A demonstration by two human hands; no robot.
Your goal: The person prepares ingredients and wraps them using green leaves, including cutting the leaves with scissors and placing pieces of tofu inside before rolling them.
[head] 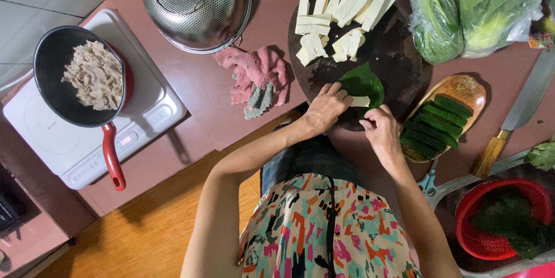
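Observation:
A green leaf [361,83] lies on a dark round cutting board [399,58] with a white tofu strip [359,102] on its near edge. My left hand [325,108] presses the leaf's left side, fingers on it. My right hand [378,130] pinches the leaf's near edge by the strip. Several cut white tofu sticks [338,21] are piled at the board's far side. Several rolled green leaf parcels [436,123] lie on an oval wooden plate [465,88] to the right.
A black pan with a red handle [81,78] holds pale food on a white induction cooker [87,139]. A metal colander [196,3], pink cloth [254,76], bagged greens [468,6], a knife [517,116], scissors [439,185] and a red basket of leaves [500,217] surround the board.

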